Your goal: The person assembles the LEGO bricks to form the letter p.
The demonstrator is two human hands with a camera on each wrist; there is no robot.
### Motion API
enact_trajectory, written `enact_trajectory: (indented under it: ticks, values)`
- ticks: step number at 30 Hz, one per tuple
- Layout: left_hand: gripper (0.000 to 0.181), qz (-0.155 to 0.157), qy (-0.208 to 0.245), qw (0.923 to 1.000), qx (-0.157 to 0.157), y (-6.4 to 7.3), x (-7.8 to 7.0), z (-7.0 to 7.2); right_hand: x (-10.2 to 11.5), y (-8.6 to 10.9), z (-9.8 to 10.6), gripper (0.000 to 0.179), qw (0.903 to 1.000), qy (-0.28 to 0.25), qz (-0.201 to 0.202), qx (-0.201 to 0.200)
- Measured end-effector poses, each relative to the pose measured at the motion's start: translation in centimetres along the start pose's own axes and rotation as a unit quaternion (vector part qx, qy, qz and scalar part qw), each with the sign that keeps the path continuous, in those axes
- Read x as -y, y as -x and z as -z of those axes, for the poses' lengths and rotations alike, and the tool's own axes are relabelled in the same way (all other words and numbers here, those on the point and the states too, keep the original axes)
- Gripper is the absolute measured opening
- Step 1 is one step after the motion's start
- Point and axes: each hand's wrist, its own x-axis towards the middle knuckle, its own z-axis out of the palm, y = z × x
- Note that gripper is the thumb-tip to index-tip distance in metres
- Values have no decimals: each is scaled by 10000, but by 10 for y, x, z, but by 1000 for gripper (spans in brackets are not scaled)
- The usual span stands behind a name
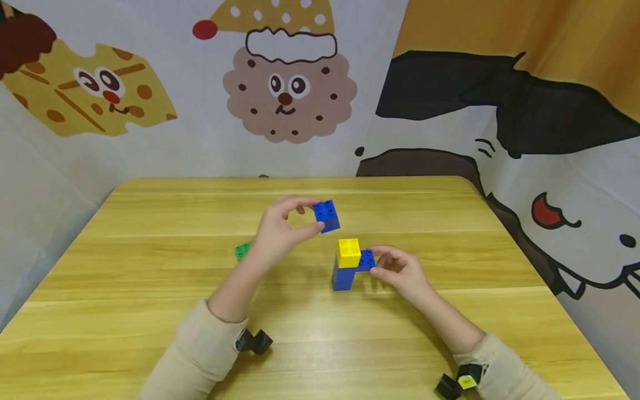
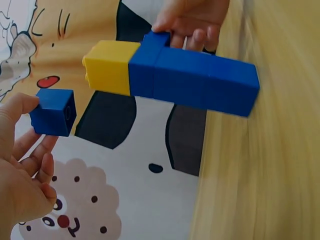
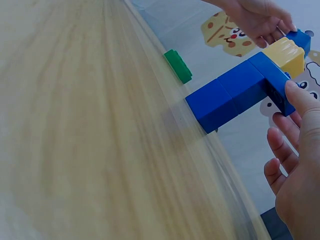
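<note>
Between thumb and fingers, my left hand (image 1: 277, 225) pinches a blue toy brick (image 1: 327, 216) in the air, behind and a little left of a small tower. The tower has blue bricks (image 2: 205, 80) stacked at its base. Near its top a longer blue brick (image 3: 274, 85) juts out to the right, and a yellow brick (image 1: 349, 253) sits on top of that one's left end. My right hand (image 1: 402, 272) pinches the jutting end with thumb and fingers. In the left wrist view the held blue brick (image 2: 54, 112) is apart from the yellow one.
A green brick (image 1: 242, 251) lies on the wooden table (image 1: 310, 344), partly hidden behind my left forearm. Beyond the table's far edge hangs a cloth (image 1: 190, 150) printed with cartoon figures. A black wrist camera (image 1: 254, 341) sits at my left cuff.
</note>
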Motion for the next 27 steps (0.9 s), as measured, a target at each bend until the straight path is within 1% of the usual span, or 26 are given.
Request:
enact_trajectory:
  ticks: [4, 12, 15, 23, 27]
  values:
    - [35, -161, 32, 9999, 32, -3, -3, -8, -1, 0, -1, 33, 10000, -15, 9, 4]
    - [34, -47, -7, 9997, 231, -5, -9, -27, -1, 0, 0, 32, 10000, -16, -87, -11]
    - [35, -49, 66, 9995, 320, -5, -11, -33, 0, 0, 0, 32, 10000, 32, -88, 13]
    - [34, -144, 203, 9985, 487, -6, -15, -48, 1, 1, 0, 33, 9999, 93, 38, 36]
    - [34, -133, 312, 9977, 580, -6, -17, -55, 0, 0, 1, 33, 9998, 125, 131, 55]
